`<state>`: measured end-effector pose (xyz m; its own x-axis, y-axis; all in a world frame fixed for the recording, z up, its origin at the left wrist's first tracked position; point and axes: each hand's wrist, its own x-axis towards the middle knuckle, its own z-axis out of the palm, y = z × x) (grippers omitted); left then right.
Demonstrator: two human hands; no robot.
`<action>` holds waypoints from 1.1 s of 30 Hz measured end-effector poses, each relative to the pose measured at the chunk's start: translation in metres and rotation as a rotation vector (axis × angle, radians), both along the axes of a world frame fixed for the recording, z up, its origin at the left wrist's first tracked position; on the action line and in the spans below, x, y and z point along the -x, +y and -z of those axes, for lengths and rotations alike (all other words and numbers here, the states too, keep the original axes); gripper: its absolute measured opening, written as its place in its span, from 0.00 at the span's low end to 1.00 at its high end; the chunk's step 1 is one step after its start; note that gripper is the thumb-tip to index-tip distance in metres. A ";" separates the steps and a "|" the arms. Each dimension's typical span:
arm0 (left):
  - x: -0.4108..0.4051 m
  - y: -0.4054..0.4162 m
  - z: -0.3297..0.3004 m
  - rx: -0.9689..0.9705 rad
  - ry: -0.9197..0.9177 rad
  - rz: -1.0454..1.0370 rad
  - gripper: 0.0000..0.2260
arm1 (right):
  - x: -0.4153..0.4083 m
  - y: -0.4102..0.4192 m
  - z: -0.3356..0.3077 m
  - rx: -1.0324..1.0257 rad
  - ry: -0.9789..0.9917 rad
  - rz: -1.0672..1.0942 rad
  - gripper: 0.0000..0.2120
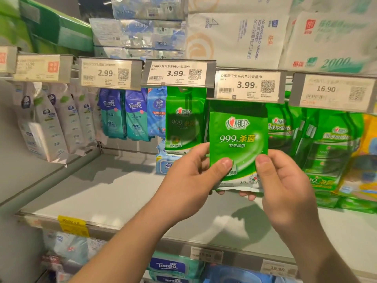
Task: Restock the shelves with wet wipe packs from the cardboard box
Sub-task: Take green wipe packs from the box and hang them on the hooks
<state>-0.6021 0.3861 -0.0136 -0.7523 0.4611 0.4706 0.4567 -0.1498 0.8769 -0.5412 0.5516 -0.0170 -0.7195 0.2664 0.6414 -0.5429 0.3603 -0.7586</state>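
A green wet wipe pack (237,137) is held upright in front of the shelf, its top edge tucked just under the 3.99 price tag (246,85). My left hand (189,178) pinches its lower left corner, thumb on the front. My right hand (285,180) pinches the lower right corner the same way, fingers behind. Another green pack of the same kind (183,121) hangs on the hook just to the left. The cardboard box is out of view.
Blue Tempo packs (124,115) and white packs (55,119) hang further left. Larger green packs (326,144) stand on the grey shelf (114,193) to the right. Toilet paper bundles (234,37) fill the shelf above. More packs sit on the lower shelf (169,266).
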 end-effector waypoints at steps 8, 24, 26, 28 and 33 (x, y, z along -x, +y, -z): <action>0.002 0.011 0.005 0.038 -0.046 -0.084 0.08 | 0.020 0.011 0.014 0.099 -0.090 -0.034 0.15; 0.013 0.032 0.013 0.099 -0.301 -0.352 0.12 | 0.052 0.016 0.024 0.255 -0.178 -0.057 0.07; 0.009 0.029 0.022 0.101 -0.342 -0.371 0.10 | 0.050 0.018 0.031 0.264 -0.194 -0.073 0.06; 0.003 0.025 0.034 0.120 -0.385 -0.377 0.10 | 0.046 0.019 0.041 0.303 -0.239 -0.081 0.06; -0.022 0.004 0.062 0.140 -0.420 -0.404 0.16 | 0.024 0.011 0.067 0.302 -0.437 -0.032 0.07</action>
